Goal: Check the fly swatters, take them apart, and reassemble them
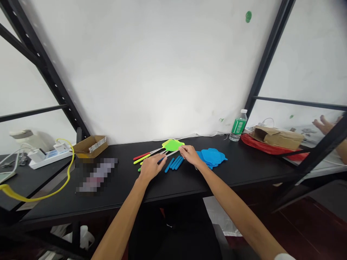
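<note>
Between my hands runs the thin metal rod [171, 153] of a fly swatter, slanting up to the right. My left hand [151, 166] is closed round its handle end, where a bit of dark blue shows. My right hand [189, 155] pinches the rod's upper part; which head belongs to it, I cannot tell. Beyond the fingers lie a green swatter head [173, 145] and a yellow one [166, 143], with a red handle [141, 157] and a yellow-green handle [141, 159] to the left. Several blue handles [175, 163] sit side by side between my hands, and blue swatter heads [213, 157] are stacked right of my right hand.
On the black table [116, 187] stand an open cardboard box [93, 147], a blurred-out item [99, 175] and, at right, a water bottle [238, 126]. A yellow cable [69, 173] loops at left near a power strip [51, 157]. Another person's hand [324, 125] shows far right.
</note>
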A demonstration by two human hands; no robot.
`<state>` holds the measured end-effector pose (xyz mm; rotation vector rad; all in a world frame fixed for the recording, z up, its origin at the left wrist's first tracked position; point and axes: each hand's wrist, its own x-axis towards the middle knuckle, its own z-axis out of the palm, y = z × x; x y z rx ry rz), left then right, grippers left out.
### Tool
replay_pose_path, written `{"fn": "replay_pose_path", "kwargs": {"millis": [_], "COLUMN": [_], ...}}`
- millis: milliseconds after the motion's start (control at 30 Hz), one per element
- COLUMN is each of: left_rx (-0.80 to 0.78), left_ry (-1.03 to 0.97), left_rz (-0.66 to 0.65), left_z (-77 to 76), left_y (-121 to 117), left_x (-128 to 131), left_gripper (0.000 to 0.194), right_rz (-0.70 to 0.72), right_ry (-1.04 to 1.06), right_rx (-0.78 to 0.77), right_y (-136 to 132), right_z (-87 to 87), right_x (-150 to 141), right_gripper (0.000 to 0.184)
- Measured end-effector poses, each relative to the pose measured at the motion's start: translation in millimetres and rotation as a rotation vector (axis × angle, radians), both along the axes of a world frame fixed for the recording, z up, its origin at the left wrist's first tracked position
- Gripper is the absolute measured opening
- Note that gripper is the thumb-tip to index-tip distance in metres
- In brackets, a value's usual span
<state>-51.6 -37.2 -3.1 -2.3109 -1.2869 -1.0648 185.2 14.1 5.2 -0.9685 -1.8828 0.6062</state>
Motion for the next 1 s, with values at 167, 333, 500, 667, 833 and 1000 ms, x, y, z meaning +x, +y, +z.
{"fn": "replay_pose_path", "kwargs": {"millis": [167,333,500,667,833,1000], "left_rx": [-0.023,-0.051,-0.066,-0.089,-0.09,-0.089], "left_ry": [-0.046,-0.091,-0.114,-0.107,-0.094,-0.091], "left_rz": [0.043,0.05,0.026,0.006,0.014,0.011], "left_z": [0.7,2.4,-0.7,-1.5,-1.9,-1.9], "left_y": [-1,-4,-3,-3,-4,-4], "left_x": [1,2,3,3,3,3], "left_gripper": [0.03,0.031,0.031,0.032,0.032,0.033], "right_rz": [-0.039,-0.512,-0.626,-0.583,-0.588,-0.58], "right_ry": [-0.058,-0.422,-0.816,-0.868,-0.894,-0.909], "right_rx": [-0.051,-0.022,-0.33,-0.416,-0.363,-0.316], "right_y": [-7,-25,-37,-35,-30,-34], "right_z": [5.5,19.8,16.8,8.6,15.2,26.6], "right_x": [10,63,110,122,122,122], "right_gripper": [0.039,0.044,0.103,0.108,0.093,0.065]}}
